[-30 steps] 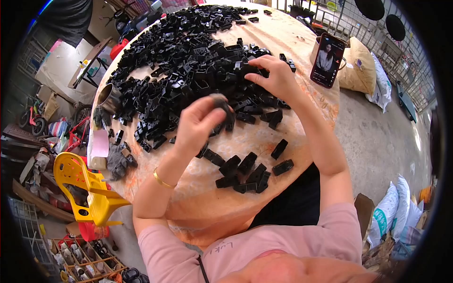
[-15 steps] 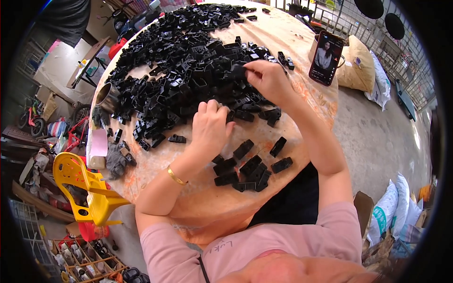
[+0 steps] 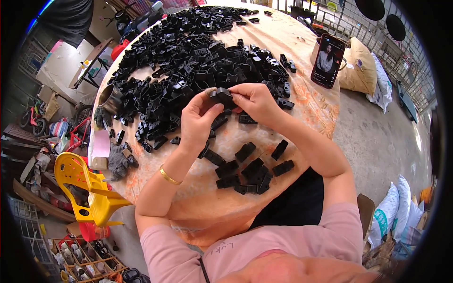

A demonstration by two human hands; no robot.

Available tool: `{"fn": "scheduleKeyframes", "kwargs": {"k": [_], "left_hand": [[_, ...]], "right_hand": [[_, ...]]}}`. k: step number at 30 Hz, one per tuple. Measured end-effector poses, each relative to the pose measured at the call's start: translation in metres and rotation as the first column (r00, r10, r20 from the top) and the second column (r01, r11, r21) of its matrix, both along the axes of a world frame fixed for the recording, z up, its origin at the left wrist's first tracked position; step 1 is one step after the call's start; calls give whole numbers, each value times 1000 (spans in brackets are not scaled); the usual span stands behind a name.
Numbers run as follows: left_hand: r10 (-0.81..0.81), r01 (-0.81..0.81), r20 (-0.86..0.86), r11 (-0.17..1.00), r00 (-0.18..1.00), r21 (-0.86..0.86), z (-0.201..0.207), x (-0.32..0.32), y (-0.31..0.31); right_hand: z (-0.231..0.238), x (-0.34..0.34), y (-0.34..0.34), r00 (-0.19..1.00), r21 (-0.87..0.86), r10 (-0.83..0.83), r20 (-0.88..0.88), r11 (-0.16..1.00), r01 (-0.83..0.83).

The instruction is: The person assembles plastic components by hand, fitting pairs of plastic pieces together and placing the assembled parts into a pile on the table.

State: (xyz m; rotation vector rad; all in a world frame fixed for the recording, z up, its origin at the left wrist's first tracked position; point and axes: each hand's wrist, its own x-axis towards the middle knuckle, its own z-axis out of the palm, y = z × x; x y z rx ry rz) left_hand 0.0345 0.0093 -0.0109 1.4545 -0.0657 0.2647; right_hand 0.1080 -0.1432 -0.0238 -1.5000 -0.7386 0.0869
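Two hands (image 3: 196,118) (image 3: 258,103), fingers (image 3: 243,89) nearly closed, pinching one black part (image 3: 221,97)

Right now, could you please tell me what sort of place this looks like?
Probably a household room doubling as a workspace: black parts heaped on a cloth-covered table, near a yellow chair and shoe rack.

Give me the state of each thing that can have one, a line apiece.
Left hand, closed on the black part
Right hand, pinching the same part
Black part, held in both hands
Phone, propped up, screen lit
Pile, loosely heaped
Tablecloth, spread, creased
Chair, standing upright
Grey cloth, crumpled
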Motion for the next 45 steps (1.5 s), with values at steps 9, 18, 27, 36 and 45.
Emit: {"fn": "scheduleKeyframes", "kwargs": {"k": [9,18,27,36,45], "left_hand": [[-38,40,15,985,999,-169,-3,-9,-8],[-91,71,-58,956,994,-284,14,-8,0],[-495,600,-363,497,790,627,25,-25,-24],[-240,-137,220,321,946,937,-20,2,-30],[20,-4,-85,983,996,185,7,14,6]], "right_hand": [[13,-16,-1,602,-70,-216,769,907,415],[12,0,-4,929,-13,128,348,991,-132],[30,65,-86,905,-752,-82,418,527,395],[35,46,-67,944,-823,123,307,532,198],[25,17,-30,990,-52,143,-13,988,-143]]}}
